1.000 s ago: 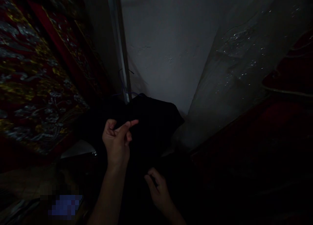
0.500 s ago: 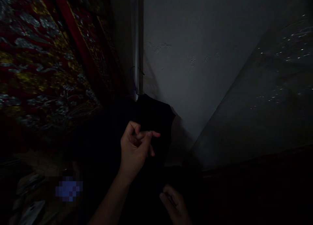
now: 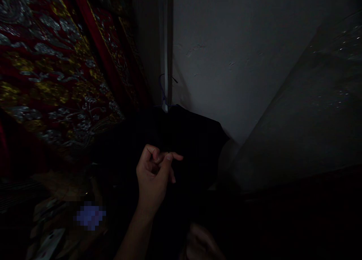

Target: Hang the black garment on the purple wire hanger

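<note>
One pinching left hand [image 3: 154, 177], contents unclear, fronts black cloth [image 3: 195, 139]; right hand [image 3: 202, 241] too blurred to tell; blue patch [image 3: 90, 216] unreadable.

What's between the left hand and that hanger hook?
In the head view, black cloth, and above it the visible end of a pole, lie between the left hand and the hanger hook.

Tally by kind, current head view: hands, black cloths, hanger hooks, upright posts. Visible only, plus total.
Hands: 2 (left hand, right hand)
Black cloth: 1
Hook: 1
Post: 1
Total: 5
</note>
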The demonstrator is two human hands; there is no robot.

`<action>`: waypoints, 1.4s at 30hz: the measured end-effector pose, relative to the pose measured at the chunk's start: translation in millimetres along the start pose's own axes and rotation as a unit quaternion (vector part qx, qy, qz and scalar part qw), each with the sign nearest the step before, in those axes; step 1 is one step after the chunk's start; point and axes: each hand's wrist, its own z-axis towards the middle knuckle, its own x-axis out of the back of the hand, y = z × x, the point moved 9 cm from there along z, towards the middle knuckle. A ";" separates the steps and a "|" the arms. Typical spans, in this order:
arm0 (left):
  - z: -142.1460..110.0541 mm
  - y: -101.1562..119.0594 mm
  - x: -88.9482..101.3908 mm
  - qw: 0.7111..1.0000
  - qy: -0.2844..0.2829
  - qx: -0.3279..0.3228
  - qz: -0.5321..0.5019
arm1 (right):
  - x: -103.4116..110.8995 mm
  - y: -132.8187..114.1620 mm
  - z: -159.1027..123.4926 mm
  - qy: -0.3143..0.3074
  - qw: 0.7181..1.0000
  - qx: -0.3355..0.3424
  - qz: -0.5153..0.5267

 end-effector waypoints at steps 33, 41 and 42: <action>-0.9 -81.5 -12.5 0.989 -0.113 0.079 0.061 | 23.1 -336.9 14.3 0.324 0.685 0.612 -0.225; 18.1 -17.2 0.1 0.929 -0.105 -0.127 0.332 | 92.0 -308.7 0.9 0.317 0.795 0.517 -0.017; 30.5 -0.4 -1.2 0.912 -0.075 -0.166 0.366 | 92.1 -300.6 0.3 0.303 0.817 0.492 0.000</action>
